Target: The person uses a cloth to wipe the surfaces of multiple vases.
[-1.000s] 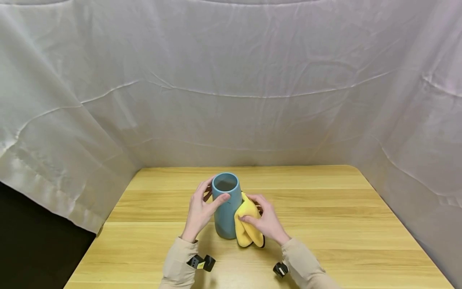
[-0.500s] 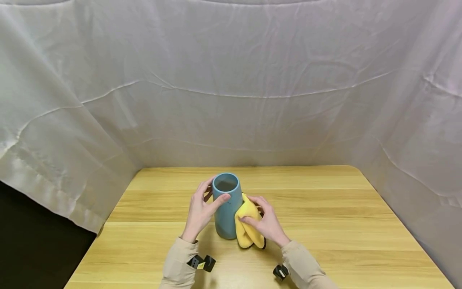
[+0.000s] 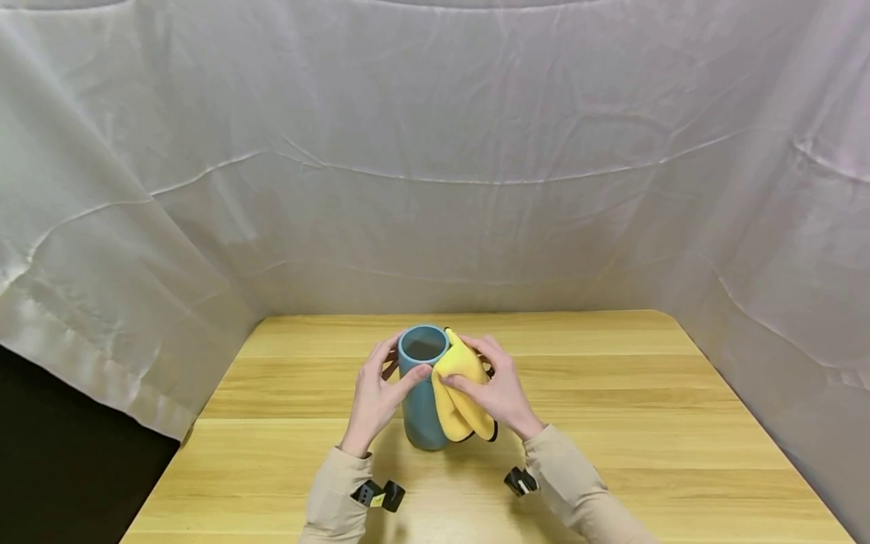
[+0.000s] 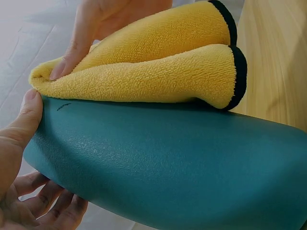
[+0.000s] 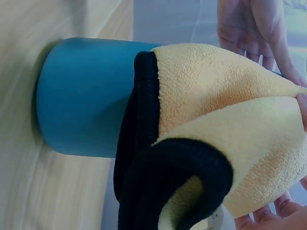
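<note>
A blue vase (image 3: 423,412) with a round open mouth stands upright on the wooden table. My left hand (image 3: 381,397) grips it near the rim, thumb on the near side and fingers round the left and back. In the left wrist view a small dark mark shows on the vase (image 4: 158,153) close to its mouth. A yellow cloth (image 3: 458,389) with black edging is bunched in my right hand (image 3: 499,385), which holds it against the vase's upper right side. Folds of the cloth (image 5: 216,96) cover part of the vase (image 5: 91,96) in the right wrist view.
The pale wooden table (image 3: 646,423) reaches out on both sides of the vase. Grey-white fabric (image 3: 435,189) hangs behind the table and along its sides. A dark area (image 3: 75,453) lies beyond the left edge.
My right hand and the yellow cloth have moved up along the vase's right side, from mid-height to the rim. The left hand and the vase stay almost where they were.
</note>
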### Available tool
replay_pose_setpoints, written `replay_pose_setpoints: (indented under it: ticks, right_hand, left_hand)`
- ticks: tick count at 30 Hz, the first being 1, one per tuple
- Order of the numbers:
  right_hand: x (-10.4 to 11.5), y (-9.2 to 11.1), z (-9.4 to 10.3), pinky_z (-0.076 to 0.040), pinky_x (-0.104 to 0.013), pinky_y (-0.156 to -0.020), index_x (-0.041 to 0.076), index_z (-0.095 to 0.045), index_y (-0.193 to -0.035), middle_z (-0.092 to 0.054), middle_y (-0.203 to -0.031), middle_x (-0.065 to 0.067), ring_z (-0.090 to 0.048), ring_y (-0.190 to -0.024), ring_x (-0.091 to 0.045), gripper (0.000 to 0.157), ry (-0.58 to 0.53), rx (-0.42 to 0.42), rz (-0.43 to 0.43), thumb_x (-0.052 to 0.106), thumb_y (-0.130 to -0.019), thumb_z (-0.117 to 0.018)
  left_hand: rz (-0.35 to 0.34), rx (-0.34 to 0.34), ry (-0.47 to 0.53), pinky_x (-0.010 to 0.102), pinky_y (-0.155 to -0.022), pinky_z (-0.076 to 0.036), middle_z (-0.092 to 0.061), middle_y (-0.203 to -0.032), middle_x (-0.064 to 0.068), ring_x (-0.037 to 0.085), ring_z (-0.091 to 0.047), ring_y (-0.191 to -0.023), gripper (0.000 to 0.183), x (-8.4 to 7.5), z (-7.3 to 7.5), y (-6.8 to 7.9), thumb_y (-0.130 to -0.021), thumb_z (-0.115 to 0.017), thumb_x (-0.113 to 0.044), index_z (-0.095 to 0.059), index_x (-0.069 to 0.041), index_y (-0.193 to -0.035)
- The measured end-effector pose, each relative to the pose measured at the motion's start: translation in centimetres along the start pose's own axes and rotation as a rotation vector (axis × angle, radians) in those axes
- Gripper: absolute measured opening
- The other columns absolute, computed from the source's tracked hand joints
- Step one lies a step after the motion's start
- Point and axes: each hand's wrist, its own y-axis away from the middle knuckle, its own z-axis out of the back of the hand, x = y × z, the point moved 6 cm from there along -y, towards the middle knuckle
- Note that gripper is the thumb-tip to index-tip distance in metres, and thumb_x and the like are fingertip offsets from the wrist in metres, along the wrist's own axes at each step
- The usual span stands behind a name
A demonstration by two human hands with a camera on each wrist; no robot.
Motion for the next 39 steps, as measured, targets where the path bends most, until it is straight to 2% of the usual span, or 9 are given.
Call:
replay_pose_setpoints:
  ticks: [10, 13, 19, 23, 34, 39]
  right_hand:
    - [-0.8, 0.4, -0.1, -0.05, -0.025, -0.075, 0.011, -0.065, -0.132, -0.066, -0.106, -0.009, -0.057, -0.092, -0.013, 0.056, -0.021, 0.021, -0.006, 0.013, -0.08, -0.085]
    - [-1.8, 1.0, -0.4, -0.05, -0.025, -0.076, 0.012, -0.065, -0.132, -0.066, -0.108, -0.009, -0.059, -0.095, -0.016, 0.056, -0.016, 0.046, -0.049, 0.015, -0.08, -0.085]
    - [-4.5, 2.7, -1.2, -0.05, -0.031, -0.088, 0.013, -0.064, -0.131, -0.067, -0.12, -0.008, -0.061, -0.107, -0.024, 0.057, -0.007, 0.112, -0.169, 0.018, -0.079, -0.087]
    - [-5.5, 3.4, -1.5, -0.049, -0.034, -0.092, 0.014, -0.064, -0.131, -0.066, -0.121, -0.007, -0.06, -0.11, -0.025, 0.057, -0.016, 0.127, -0.217, 0.017, -0.078, -0.087]
    - [-5.3, 3.6, -1.5, -0.049, -0.035, -0.092, 0.013, -0.064, -0.132, -0.066, -0.121, -0.008, -0.06, -0.11, -0.026, 0.057, -0.017, 0.119, -0.222, 0.017, -0.079, -0.087]
    - [-4.6, 3.2, -1.3, -0.049, -0.032, -0.088, 0.014, -0.064, -0.132, -0.066, -0.12, -0.007, -0.06, -0.107, -0.021, 0.057, -0.004, 0.103, -0.194, 0.017, -0.08, -0.086]
  left_hand:
    - [0.006, -0.002, -0.002, 0.051, -0.106, -0.053, -0.064, -0.125, 0.01, 0.029, -0.062, -0.115, 0.06, 0.0, 0.0, 0.0, -0.085, -0.082, -0.019, -0.059, -0.015, -0.139]
    - [0.009, -0.002, -0.002, 0.051, -0.106, -0.052, -0.064, -0.126, 0.011, 0.03, -0.062, -0.116, 0.06, 0.0, 0.0, 0.0, -0.084, -0.082, -0.019, -0.059, -0.015, -0.139]
    - [0.013, 0.001, -0.004, 0.053, -0.107, -0.051, -0.064, -0.127, 0.011, 0.031, -0.061, -0.117, 0.061, 0.0, 0.0, 0.0, -0.085, -0.082, -0.019, -0.058, -0.014, -0.14]
    - [0.018, 0.002, -0.009, 0.053, -0.107, -0.051, -0.064, -0.127, 0.011, 0.03, -0.061, -0.117, 0.061, 0.0, 0.0, 0.1, -0.085, -0.082, -0.019, -0.058, -0.015, -0.14]
    - [0.02, 0.0, -0.012, 0.053, -0.107, -0.051, -0.065, -0.126, 0.012, 0.03, -0.062, -0.116, 0.061, 0.0, 0.0, 0.1, -0.084, -0.083, -0.019, -0.058, -0.014, -0.14]
    - [0.018, 0.0, -0.004, 0.052, -0.107, -0.051, -0.064, -0.126, 0.012, 0.031, -0.062, -0.117, 0.061, 0.0, 0.0, 0.1, -0.084, -0.082, -0.019, -0.058, -0.014, -0.14]
